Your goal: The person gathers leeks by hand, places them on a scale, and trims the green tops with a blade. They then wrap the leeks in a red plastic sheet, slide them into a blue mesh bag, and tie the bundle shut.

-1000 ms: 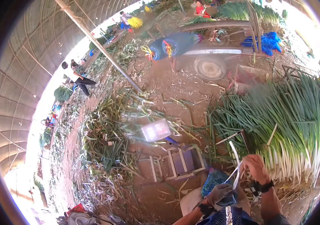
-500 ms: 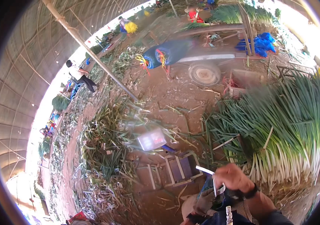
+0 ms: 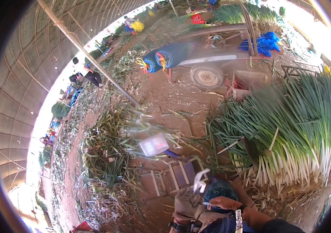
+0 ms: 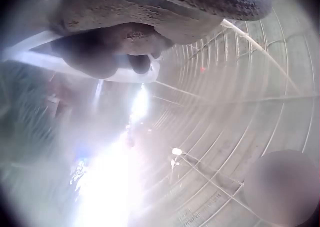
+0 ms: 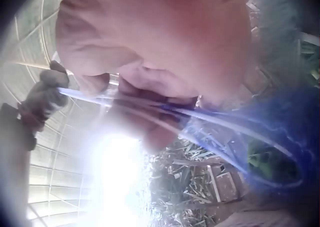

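My left hand (image 3: 186, 204) wears a grey glove and grips a white strap (image 3: 200, 180), whose loose end sticks up past the fingers. In the left wrist view the same strap (image 4: 37, 59) runs round the gloved fingers (image 4: 135, 34). To its right in the head view is my bare right hand (image 3: 227, 203), low over the lap. Seen from the right wrist, its curled fingers (image 5: 150, 94) hold the strap, stretched tight between both hands. The strap also loops through the mouth of a blue mesh bag (image 5: 270, 122) with something green inside.
Long green onions (image 3: 289, 128) stand in a big pile on the right. A low wooden frame (image 3: 177, 174) lies ahead, near a leaf heap (image 3: 111, 155). Farther off are a cart wheel (image 3: 207, 76), a filled blue net sack (image 3: 165, 58) and a person walking (image 3: 87, 72).
My hands were close together around the strap; now the left has pulled away leftward and the right has dropped lower. The strap is drawn taut between them. The head view has shifted slightly.
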